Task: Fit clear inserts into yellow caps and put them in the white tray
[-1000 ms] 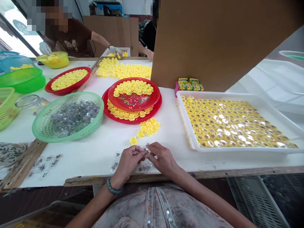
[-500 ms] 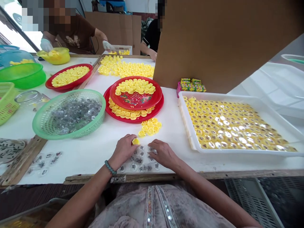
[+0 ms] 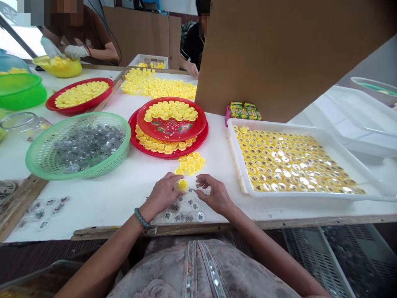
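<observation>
My left hand (image 3: 164, 192) pinches a round yellow plastic cap (image 3: 182, 185) between thumb and fingers, just above the table. Facing it, my right hand (image 3: 215, 194) is closed at the fingertips on a small clear disc with a dark print, partly hidden by the fingers. Under and between both hands lie several loose clear printed discs (image 3: 200, 216) near the table's front edge. Just beyond my hands sits a small pile of yellow caps (image 3: 190, 164).
Stacked red trays (image 3: 172, 134) hold yellow caps behind the pile. A green basket (image 3: 119, 155) of clear discs stands left; a white tray (image 3: 313, 196) of filled caps, right. A cardboard sheet (image 3: 263, 62) rises behind. A co-worker's gloved hands (image 3: 76, 51) are over a yellow bowl (image 3: 72, 70).
My right hand has lifted off the loose discs with one at its fingertips. My left hand has turned the yellow cap upward. The co-worker's gloved hands have come together at the yellow bowl.
</observation>
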Demonstrator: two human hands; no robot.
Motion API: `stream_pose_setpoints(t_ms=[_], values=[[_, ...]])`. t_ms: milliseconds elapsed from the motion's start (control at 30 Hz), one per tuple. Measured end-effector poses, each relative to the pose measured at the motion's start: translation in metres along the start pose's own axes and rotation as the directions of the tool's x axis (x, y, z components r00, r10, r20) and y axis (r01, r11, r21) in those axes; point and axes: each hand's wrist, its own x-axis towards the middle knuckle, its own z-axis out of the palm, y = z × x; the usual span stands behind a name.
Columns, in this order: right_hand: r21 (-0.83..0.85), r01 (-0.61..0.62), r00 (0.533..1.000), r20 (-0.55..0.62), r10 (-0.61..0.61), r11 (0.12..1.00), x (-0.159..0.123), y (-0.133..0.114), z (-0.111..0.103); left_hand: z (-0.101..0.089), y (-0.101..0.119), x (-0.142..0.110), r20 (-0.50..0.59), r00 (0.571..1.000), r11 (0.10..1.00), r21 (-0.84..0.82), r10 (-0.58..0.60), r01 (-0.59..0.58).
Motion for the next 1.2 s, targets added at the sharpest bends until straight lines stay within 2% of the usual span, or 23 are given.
stream_pose_setpoints(t_ms=[67,133,333,500,667,767,933,1067,1200], values=[[-0.019,0.039,0.999,0.021,-0.039,0.999,0.004,0.0,0.005,0.0,0.0,0.0,0.032,0.998,0.998,0.031,0.055,-0.056],[-0.032,0.077,0.996,0.051,-0.075,0.996,0.007,0.0,0.009,0.0,0.0,0.0,0.031,0.998,0.997,0.047,0.053,-0.054],[-0.02,0.176,0.967,0.19,-0.169,0.984,0.014,0.0,0.019,0.007,-0.005,-0.007,-0.064,0.998,0.999,-0.035,-0.002,0.0],[0.013,0.152,0.959,0.24,-0.151,0.988,0.018,-0.002,0.024,0.01,-0.009,-0.008,-0.071,0.997,0.991,-0.135,-0.001,-0.008],[0.026,0.121,0.958,0.259,-0.124,0.992,0.019,-0.005,0.025,0.016,-0.012,-0.008,-0.083,0.995,0.974,-0.223,-0.05,0.03],[-0.018,0.149,0.955,0.261,-0.139,0.989,0.02,-0.008,0.026,0.02,-0.013,-0.008,-0.075,0.991,0.956,-0.281,-0.106,0.081],[-0.138,0.116,0.959,0.274,-0.075,0.984,0.023,-0.013,0.03,0.021,-0.011,-0.009,-0.052,0.985,0.917,-0.377,-0.162,0.13],[-0.216,0.193,0.943,0.31,-0.12,0.957,0.023,-0.016,0.032,0.018,-0.012,-0.01,-0.038,0.981,0.881,-0.448,-0.192,0.155],[-0.279,0.256,0.919,0.368,-0.143,0.925,0.026,-0.016,0.031,0.015,-0.012,-0.011,-0.002,0.976,0.797,-0.578,-0.217,0.176]])
